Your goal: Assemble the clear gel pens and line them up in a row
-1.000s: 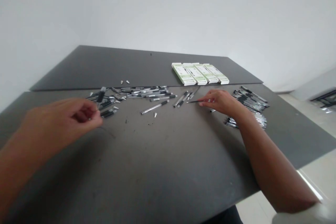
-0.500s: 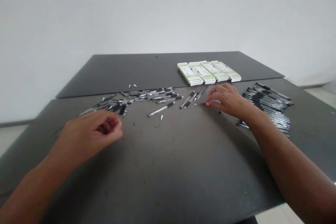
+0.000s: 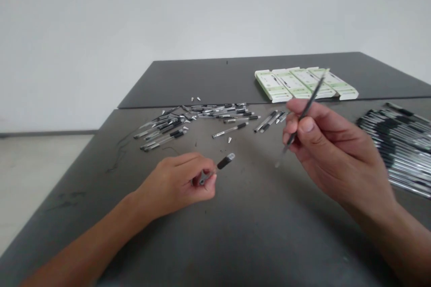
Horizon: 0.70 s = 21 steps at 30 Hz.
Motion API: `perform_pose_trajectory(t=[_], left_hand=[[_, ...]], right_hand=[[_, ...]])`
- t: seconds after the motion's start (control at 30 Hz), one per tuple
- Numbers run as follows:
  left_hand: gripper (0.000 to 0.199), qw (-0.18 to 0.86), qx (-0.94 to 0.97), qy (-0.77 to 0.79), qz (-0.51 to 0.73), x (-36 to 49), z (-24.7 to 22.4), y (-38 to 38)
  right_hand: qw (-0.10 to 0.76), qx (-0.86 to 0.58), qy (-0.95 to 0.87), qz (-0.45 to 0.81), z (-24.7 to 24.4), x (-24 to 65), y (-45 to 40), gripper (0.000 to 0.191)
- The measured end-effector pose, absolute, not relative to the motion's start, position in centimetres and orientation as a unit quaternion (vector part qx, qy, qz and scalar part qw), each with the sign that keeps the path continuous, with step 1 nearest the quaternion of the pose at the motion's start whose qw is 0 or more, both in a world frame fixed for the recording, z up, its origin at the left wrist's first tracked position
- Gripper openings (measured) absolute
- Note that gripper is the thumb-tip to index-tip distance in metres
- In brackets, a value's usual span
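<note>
My left hand (image 3: 182, 179) is closed around a clear pen barrel (image 3: 225, 161) with a black grip, which points up and to the right; its open rear end shows between the fingers. Raised on the right, my right hand (image 3: 336, 161) pinches a thin dark pen refill (image 3: 310, 102) between thumb and fingers, tilted and slightly blurred. Beyond both hands lies a loose pen barrel (image 3: 230, 131) with a black grip. A small silver cone tip (image 3: 229, 140) rests just in front of it.
Several loose barrels (image 3: 161, 132) are heaped at the back left. On the right is a dense pile of pens (image 3: 404, 143). Flat green-and-white cartons (image 3: 279, 87) lie on the far dark table panel (image 3: 202, 76). Two more cone tips (image 3: 195, 98) sit near its seam.
My right hand has lifted the refill off the table and brought it nearer, turned upward. My left hand with the barrel has shifted right in view. The view itself has swung left.
</note>
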<state>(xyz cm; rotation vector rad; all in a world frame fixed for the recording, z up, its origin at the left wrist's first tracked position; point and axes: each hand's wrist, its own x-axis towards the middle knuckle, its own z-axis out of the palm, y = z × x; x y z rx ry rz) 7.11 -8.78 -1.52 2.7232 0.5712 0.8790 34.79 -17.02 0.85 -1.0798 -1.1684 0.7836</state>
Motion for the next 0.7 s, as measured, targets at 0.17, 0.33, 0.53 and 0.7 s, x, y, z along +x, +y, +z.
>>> perform_pose_trajectory(t=[0.17, 0.33, 0.53, 0.7], left_hand=[[0.011, 0.132, 0.926, 0.180, 0.304, 7.2, -2.2, -9.3], [0.012, 0.118, 0.934, 0.175, 0.286, 7.2, -2.1, -9.3], [0.014, 0.127, 0.942, 0.158, 0.269, 7.2, -2.5, -9.2], [0.015, 0.117, 0.948, 0.152, 0.256, 7.2, -2.5, -9.2]], right_hand=[[0.716, -0.422, -0.452, 0.324, 1.5, 33.0, -17.7, 0.016], [0.705, -0.444, -0.460, 0.306, 1.3, 32.4, -18.0, 0.010], [0.695, -0.448, -0.462, 0.321, 1.2, 31.9, -18.6, 0.010], [0.691, -0.457, -0.466, 0.309, 1.0, 31.8, -18.7, 0.012]])
